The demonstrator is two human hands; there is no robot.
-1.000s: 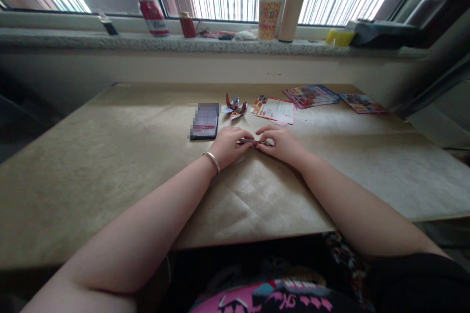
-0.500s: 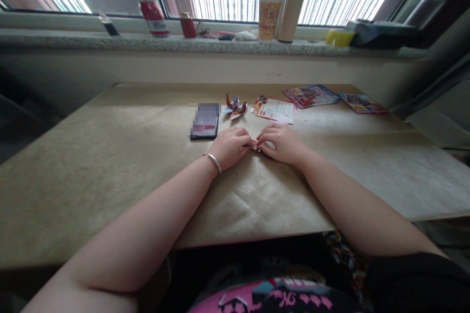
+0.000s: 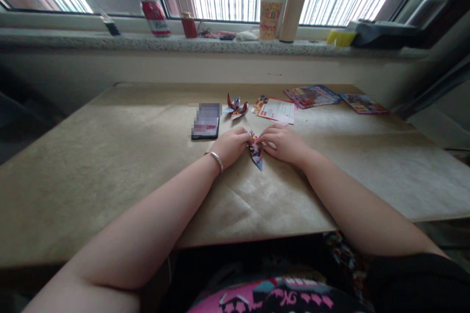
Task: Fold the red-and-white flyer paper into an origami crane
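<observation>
Between my two hands is a small folded piece of printed paper [image 3: 256,154], narrow, with a pointed lower end turned toward me. My left hand [image 3: 232,146], with a silver bangle at the wrist, pinches its left edge. From the other side my right hand [image 3: 282,143] grips it with curled fingers. The fingertips partly cover the paper's upper part. Just beyond my hands stands a folded paper shape [image 3: 237,108] with several upturned points. Left of that shape lies a phone [image 3: 206,121], its screen blurred out.
Printed sheets [image 3: 275,109] lie behind my right hand, with a stack of colourful leaflets [image 3: 312,96] and another leaflet [image 3: 363,103] farther right. On the windowsill [image 3: 227,47] stand a red can [image 3: 155,18], a red bottle [image 3: 189,25], a patterned cup [image 3: 270,18] and a yellow object [image 3: 340,38].
The folded paper has turned, so its long pointed end now shows toward me; before, only a small flat bit showed between the fingers. Both hands stay almost in place.
</observation>
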